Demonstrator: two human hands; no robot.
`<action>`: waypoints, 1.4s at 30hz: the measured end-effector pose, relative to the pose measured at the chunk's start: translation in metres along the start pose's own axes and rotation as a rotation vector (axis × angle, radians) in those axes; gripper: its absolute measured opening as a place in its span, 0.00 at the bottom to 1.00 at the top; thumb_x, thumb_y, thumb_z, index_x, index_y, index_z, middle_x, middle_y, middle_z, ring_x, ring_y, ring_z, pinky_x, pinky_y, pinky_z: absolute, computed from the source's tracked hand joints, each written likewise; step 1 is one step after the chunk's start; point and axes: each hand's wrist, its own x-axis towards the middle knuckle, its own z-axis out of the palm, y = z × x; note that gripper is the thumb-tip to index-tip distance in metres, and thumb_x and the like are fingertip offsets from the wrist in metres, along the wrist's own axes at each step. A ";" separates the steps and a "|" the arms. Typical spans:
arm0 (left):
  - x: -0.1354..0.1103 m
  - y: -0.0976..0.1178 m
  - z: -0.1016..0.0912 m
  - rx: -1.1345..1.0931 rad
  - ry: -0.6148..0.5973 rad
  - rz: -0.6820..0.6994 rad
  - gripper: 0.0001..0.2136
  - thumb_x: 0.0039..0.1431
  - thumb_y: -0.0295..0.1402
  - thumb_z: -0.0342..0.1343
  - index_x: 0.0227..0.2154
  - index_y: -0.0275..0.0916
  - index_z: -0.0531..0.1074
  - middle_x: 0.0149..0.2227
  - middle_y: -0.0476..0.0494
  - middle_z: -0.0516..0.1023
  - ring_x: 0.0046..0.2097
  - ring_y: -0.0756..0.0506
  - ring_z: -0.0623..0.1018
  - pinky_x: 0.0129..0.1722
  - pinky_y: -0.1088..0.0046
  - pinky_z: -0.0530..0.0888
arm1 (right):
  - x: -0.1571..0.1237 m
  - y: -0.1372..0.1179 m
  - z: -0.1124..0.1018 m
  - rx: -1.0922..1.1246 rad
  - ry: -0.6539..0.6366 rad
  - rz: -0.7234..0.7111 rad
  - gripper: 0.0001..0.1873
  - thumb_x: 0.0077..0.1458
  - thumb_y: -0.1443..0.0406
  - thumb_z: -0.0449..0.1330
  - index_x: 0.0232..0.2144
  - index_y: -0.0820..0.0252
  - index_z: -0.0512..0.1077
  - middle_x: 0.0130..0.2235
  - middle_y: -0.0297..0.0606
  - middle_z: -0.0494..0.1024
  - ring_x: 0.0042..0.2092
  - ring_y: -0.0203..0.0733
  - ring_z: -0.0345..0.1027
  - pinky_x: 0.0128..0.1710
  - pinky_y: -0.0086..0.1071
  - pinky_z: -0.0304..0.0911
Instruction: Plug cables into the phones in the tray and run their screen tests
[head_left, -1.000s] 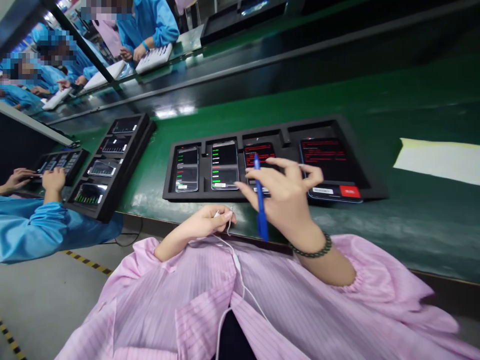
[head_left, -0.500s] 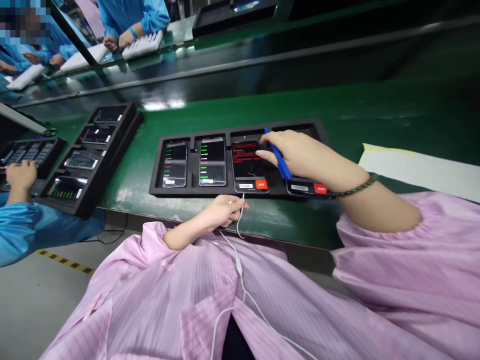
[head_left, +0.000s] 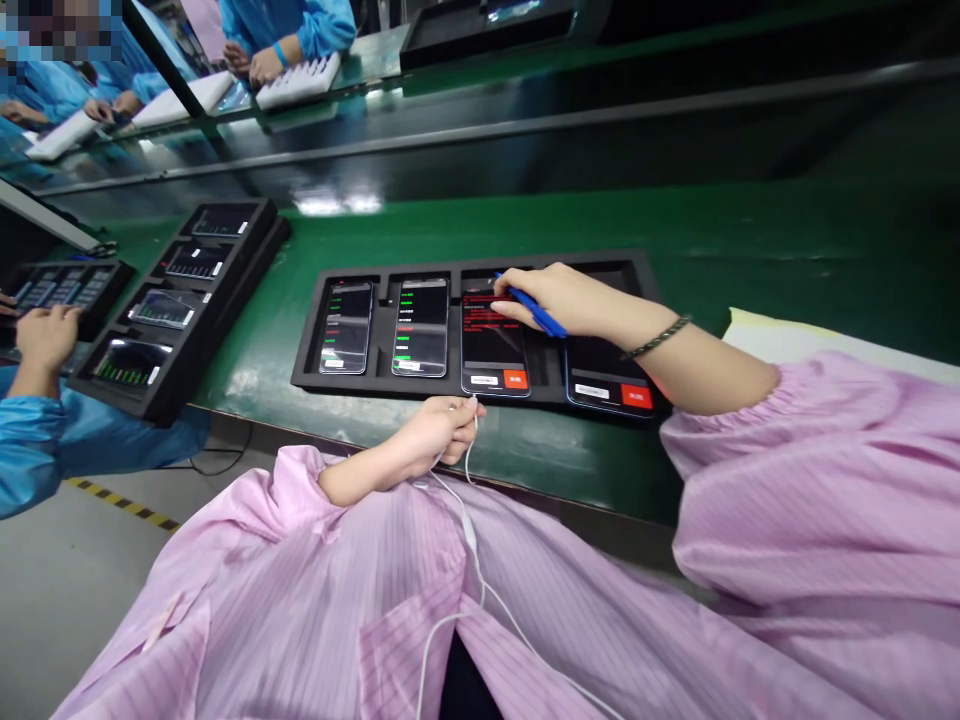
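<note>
A black foam tray (head_left: 379, 383) holds several smartphones in its slots. My left hand (head_left: 439, 432) is closed on a white earphone cable (head_left: 469, 530), pinching its end at the lower edge of the third smartphone (head_left: 491, 355). Whether the plug sits inside that phone I cannot tell. Red text and a red button show on its screen. My right hand (head_left: 559, 298) grips a blue pen (head_left: 541, 318) over that phone's upper right part, fingertips at the screen. Partly under my right wrist lies the fourth smartphone (head_left: 592, 380), also with a red button. The two left phones show green lines.
To the left, stacked black trays (head_left: 176, 370) carry more phones, beside a co-worker's hand (head_left: 46, 340) and blue sleeve. White paper (head_left: 825, 345) lies at the right. Across the green bench (head_left: 420, 225), co-workers in blue handle white trays (head_left: 300, 82).
My right hand has shifted left with the blue pen, which now lies flatter, uncovering more of the fourth phone. My left hand stays by the third phone's lower edge with the cable.
</note>
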 end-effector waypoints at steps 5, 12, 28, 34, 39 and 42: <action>-0.001 -0.001 0.003 -0.049 0.014 0.013 0.12 0.70 0.38 0.49 0.31 0.38 0.64 0.16 0.63 0.49 0.17 0.57 0.43 0.17 0.80 0.44 | -0.002 0.006 0.005 0.160 0.073 0.026 0.18 0.61 0.50 0.53 0.44 0.54 0.70 0.32 0.35 0.78 0.27 0.41 0.67 0.33 0.32 0.60; -0.007 -0.001 -0.008 0.547 0.093 0.258 0.20 0.60 0.47 0.59 0.25 0.33 0.75 0.18 0.53 0.63 0.22 0.54 0.57 0.23 0.77 0.54 | -0.007 0.011 0.011 0.149 0.129 -0.054 0.21 0.61 0.47 0.54 0.44 0.54 0.70 0.33 0.36 0.79 0.25 0.39 0.63 0.39 0.36 0.61; -0.002 -0.011 0.004 0.278 0.139 0.180 0.28 0.47 0.62 0.59 0.23 0.38 0.67 0.16 0.58 0.56 0.20 0.55 0.53 0.22 0.75 0.48 | -0.011 0.021 0.026 0.250 0.156 -0.074 0.19 0.60 0.48 0.54 0.44 0.53 0.68 0.37 0.36 0.79 0.28 0.40 0.64 0.52 0.45 0.58; -0.002 -0.006 0.001 0.275 0.135 0.159 0.28 0.46 0.61 0.61 0.22 0.37 0.67 0.15 0.59 0.54 0.20 0.56 0.52 0.22 0.76 0.47 | -0.011 0.022 0.026 0.262 0.139 -0.094 0.19 0.59 0.49 0.51 0.44 0.53 0.69 0.37 0.38 0.79 0.30 0.44 0.65 0.49 0.44 0.59; -0.001 -0.009 0.000 0.268 0.154 0.208 0.28 0.45 0.62 0.62 0.22 0.37 0.68 0.15 0.60 0.53 0.20 0.56 0.51 0.21 0.76 0.47 | -0.013 0.020 0.026 0.249 0.170 -0.104 0.21 0.58 0.46 0.50 0.41 0.53 0.68 0.32 0.38 0.76 0.26 0.43 0.63 0.46 0.44 0.60; -0.001 -0.009 0.001 0.247 0.166 0.212 0.27 0.48 0.59 0.61 0.22 0.37 0.68 0.15 0.60 0.53 0.19 0.57 0.50 0.20 0.77 0.47 | -0.013 0.018 0.024 0.236 0.178 -0.113 0.22 0.58 0.45 0.49 0.40 0.54 0.67 0.29 0.38 0.75 0.25 0.45 0.63 0.44 0.45 0.61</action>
